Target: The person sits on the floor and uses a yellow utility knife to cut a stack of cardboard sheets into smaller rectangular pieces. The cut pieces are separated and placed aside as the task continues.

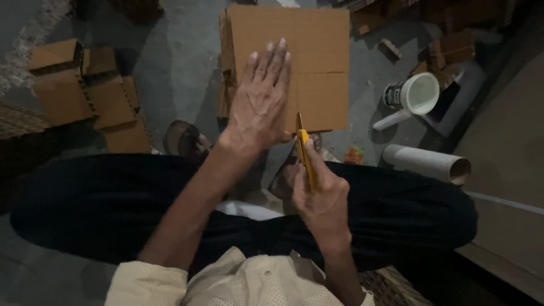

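A flat brown cardboard sheet (317, 51) lies on top of a stack of similar sheets on the floor in front of my crossed legs. My left hand (262, 99) is pressed flat on it, fingers spread. My right hand (322, 195) grips a yellow utility knife (306, 153), whose blade tip touches the near edge of the cardboard, just right of my left hand.
Folded cardboard pieces (85, 90) are piled at the left on the grey floor. A white cup (416, 93) and a cardboard tube (428, 164) lie at the right. More cardboard scraps (447, 51) sit at the back right. A sandalled foot (184, 139) shows below the sheet.
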